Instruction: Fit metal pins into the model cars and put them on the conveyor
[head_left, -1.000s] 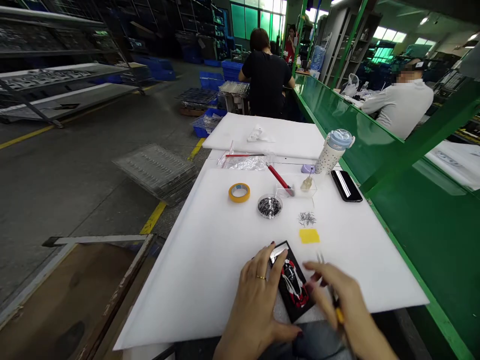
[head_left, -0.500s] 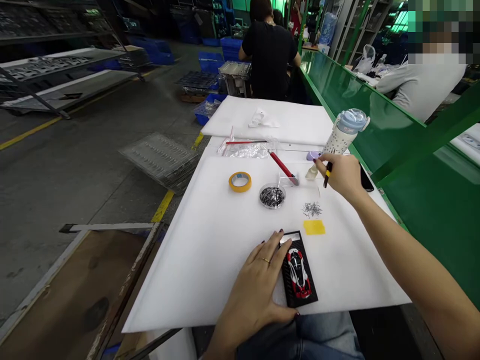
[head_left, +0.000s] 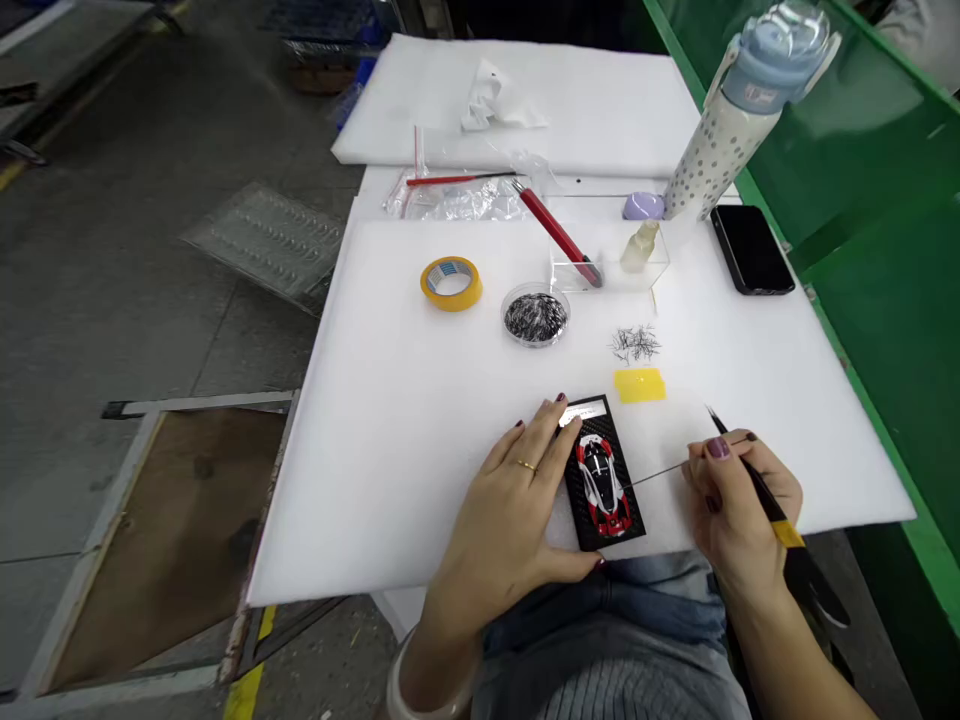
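A red, white and black model car point(head_left: 602, 480) sits on a black textured base point(head_left: 634, 528) near the table's front edge. My left hand point(head_left: 514, 505) steadies the base, fingertips at its far left corner and thumb at its near edge. In my right hand point(head_left: 739, 515) a thin dark rod point(head_left: 660, 473) is pinched, its tip at the car's right side. The same hand also holds a black pointed tool with a yellow band, like tweezers point(head_left: 766, 498). Beyond the car lie a yellow piece point(head_left: 640, 385) and a small pile of fine black bits point(head_left: 634, 344).
A round clear dish of black bits point(head_left: 535, 316), a yellow tape roll point(head_left: 451, 284) and a red-handled knife point(head_left: 555, 230) lie farther back. A small bottle point(head_left: 640, 247) stands in a clear tray point(head_left: 600, 275). At right are a phone point(head_left: 752, 250) and a drinking bottle point(head_left: 724, 140).
My right hand has come from beside the small bottle down to the model car, and a thin rod now shows in it. The view has tilted down. My left hand stays on the base.
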